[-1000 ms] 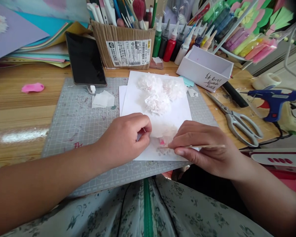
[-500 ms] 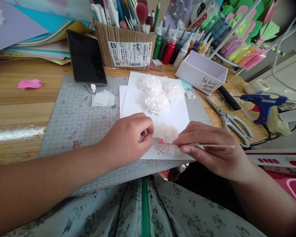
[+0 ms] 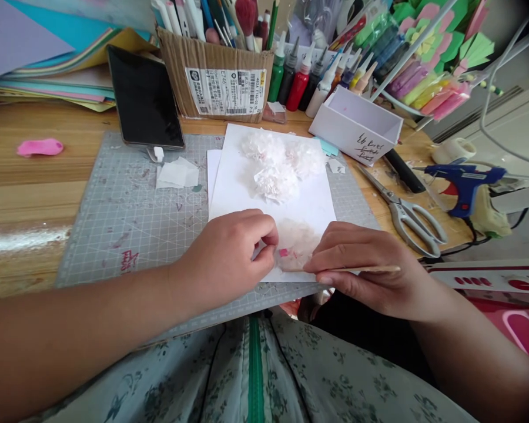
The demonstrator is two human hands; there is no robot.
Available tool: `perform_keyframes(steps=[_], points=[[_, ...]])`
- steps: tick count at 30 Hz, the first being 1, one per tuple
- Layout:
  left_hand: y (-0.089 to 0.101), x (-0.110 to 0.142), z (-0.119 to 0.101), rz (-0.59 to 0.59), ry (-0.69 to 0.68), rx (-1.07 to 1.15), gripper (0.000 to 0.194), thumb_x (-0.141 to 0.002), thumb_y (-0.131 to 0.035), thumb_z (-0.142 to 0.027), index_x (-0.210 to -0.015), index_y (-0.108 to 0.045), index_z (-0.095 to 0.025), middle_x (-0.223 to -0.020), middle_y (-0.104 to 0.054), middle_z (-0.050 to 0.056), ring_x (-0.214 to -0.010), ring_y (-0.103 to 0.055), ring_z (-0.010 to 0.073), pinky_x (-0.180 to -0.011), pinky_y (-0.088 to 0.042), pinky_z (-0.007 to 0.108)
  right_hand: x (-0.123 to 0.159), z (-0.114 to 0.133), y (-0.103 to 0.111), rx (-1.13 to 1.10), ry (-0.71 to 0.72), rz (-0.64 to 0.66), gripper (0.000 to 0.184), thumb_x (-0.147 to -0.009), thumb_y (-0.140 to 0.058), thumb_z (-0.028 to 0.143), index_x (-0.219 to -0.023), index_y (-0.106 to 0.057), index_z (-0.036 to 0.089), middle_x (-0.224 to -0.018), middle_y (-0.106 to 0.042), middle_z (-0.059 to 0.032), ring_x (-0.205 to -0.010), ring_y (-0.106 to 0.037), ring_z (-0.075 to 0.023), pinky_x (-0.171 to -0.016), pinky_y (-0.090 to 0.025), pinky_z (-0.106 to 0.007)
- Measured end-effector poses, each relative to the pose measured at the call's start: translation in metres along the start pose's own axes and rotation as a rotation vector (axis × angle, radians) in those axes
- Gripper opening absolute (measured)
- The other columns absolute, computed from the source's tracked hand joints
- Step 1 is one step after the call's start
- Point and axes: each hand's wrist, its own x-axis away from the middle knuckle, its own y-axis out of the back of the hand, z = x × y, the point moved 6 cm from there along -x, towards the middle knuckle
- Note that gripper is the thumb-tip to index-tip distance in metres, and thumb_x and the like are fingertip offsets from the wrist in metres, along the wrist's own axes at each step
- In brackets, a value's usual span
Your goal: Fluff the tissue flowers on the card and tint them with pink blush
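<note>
My left hand [image 3: 229, 255] is closed in a pinch on the edge of a thin tissue piece [image 3: 296, 242] that lies on the near end of a white sheet [image 3: 312, 202]. My right hand [image 3: 361, 267] grips a thin wooden stick [image 3: 365, 269], whose tip rests at the tissue near a small pink spot [image 3: 283, 252]. Three fluffy white tissue flowers [image 3: 275, 164] lie higher up on the same sheet. The sheet rests on a grey cutting mat [image 3: 127, 223].
Scissors [image 3: 405, 211] and a blue glue gun [image 3: 465, 179] lie to the right. A white box [image 3: 357, 124], paint bottles [image 3: 297, 76], a cardboard box of pens [image 3: 216, 76] and a black phone [image 3: 143, 100] stand behind the mat. A pink scrap [image 3: 39, 147] lies far left.
The tissue piece has shifted slightly under my fingers, and the stick's tip has moved along it. Both hands stay in the same place; the view has drifted a little.
</note>
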Motion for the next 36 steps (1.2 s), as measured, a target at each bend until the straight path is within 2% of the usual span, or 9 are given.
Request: perform_keyframes(steps=[6,10,13,17,22,26,30,33,36], points=[[-0.008,0.001,-0.006,0.055,-0.062,-0.047,0.011,-0.074,-0.052,-0.009,-0.071,-0.059,-0.016,-0.073,-0.06,-0.001,-0.071,-0.054,0.0135,-0.064,-0.04,0.027,0.002,0.001,0.002,-0.027,-0.008,-0.011,0.013,-0.084,-0.063,0.015,-0.096,-0.069,0.016,-0.077,-0.068,-0.0041,-0.073,-0.06,-0.0129,-0.067,-0.047,-0.028],[-0.011,0.002,-0.007,0.09,-0.101,-0.08,0.014,-0.077,-0.051,-0.009,-0.072,-0.062,-0.016,-0.076,-0.06,0.001,-0.074,-0.055,0.0152,-0.067,-0.041,0.029,0.004,0.006,0.016,-0.093,0.01,-0.213,0.015,-0.083,-0.061,0.01,-0.096,-0.069,0.015,-0.076,-0.069,-0.0045,-0.07,-0.061,-0.0136,-0.062,-0.049,-0.028],[-0.012,0.003,-0.007,0.11,-0.122,-0.103,0.015,-0.079,-0.051,-0.011,-0.074,-0.064,-0.017,-0.079,-0.061,0.002,-0.077,-0.055,0.0167,-0.069,-0.042,0.031,0.001,0.011,0.02,-0.013,0.011,-0.301,0.012,-0.083,-0.061,0.01,-0.092,-0.069,0.015,-0.074,-0.068,-0.0047,-0.068,-0.06,-0.0136,-0.061,-0.048,-0.029],[-0.013,0.003,-0.008,0.113,-0.143,-0.122,0.015,-0.081,-0.052,-0.012,-0.074,-0.065,-0.017,-0.079,-0.061,0.002,-0.078,-0.055,0.0174,-0.07,-0.043,0.031,-0.009,0.017,0.011,0.167,0.026,-0.249,0.007,-0.085,-0.059,0.014,-0.085,-0.066,0.016,-0.069,-0.065,-0.0046,-0.065,-0.057,-0.0146,-0.06,-0.045,-0.03],[-0.014,0.004,-0.008,0.123,-0.152,-0.129,0.018,-0.083,-0.05,-0.014,-0.074,-0.065,-0.017,-0.08,-0.06,0.003,-0.079,-0.056,0.0178,-0.071,-0.043,0.032,-0.015,0.012,0.001,0.3,-0.002,-0.168,0.01,-0.087,-0.056,0.017,-0.081,-0.064,0.017,-0.069,-0.064,-0.005,-0.065,-0.055,-0.0159,-0.059,-0.042,-0.03],[-0.008,0.003,-0.003,0.094,-0.106,-0.087,0.01,-0.078,-0.052,-0.01,-0.078,-0.06,-0.017,-0.081,-0.06,0.001,-0.077,-0.055,0.0155,-0.067,-0.043,0.028,-0.012,0.008,-0.001,0.306,-0.029,-0.134,0.01,-0.088,-0.056,0.016,-0.081,-0.064,0.015,-0.069,-0.063,-0.0052,-0.066,-0.054,-0.0151,-0.059,-0.041,-0.029],[-0.003,0.001,0.005,0.049,-0.044,-0.088,0.016,-0.075,-0.057,-0.01,-0.089,-0.056,-0.018,-0.087,-0.06,-0.001,-0.077,-0.056,0.0145,-0.065,-0.042,0.027,-0.009,0.009,-0.003,0.289,-0.04,-0.109,0.008,-0.088,-0.057,0.014,-0.083,-0.063,0.014,-0.07,-0.063,-0.0045,-0.066,-0.052,-0.0132,-0.059,-0.04,-0.027],[-0.004,0.0,0.006,0.063,-0.07,-0.087,0.025,-0.077,-0.057,-0.013,-0.101,-0.057,-0.02,-0.094,-0.06,0.0,-0.084,-0.057,0.0162,-0.07,-0.043,0.028,-0.007,0.009,-0.006,0.288,-0.023,-0.095,0.007,-0.087,-0.058,0.013,-0.084,-0.063,0.012,-0.072,-0.064,-0.005,-0.067,-0.051,-0.0127,-0.059,-0.041,-0.026],[-0.007,0.0,0.002,0.093,-0.126,-0.087,0.019,-0.079,-0.056,-0.014,-0.096,-0.061,-0.02,-0.093,-0.06,0.001,-0.087,-0.057,0.0173,-0.073,-0.044,0.03,-0.005,0.008,-0.009,0.279,-0.007,-0.079,0.005,-0.086,-0.059,0.013,-0.085,-0.064,0.012,-0.075,-0.065,-0.006,-0.069,-0.053,-0.0137,-0.06,-0.042,-0.028]])
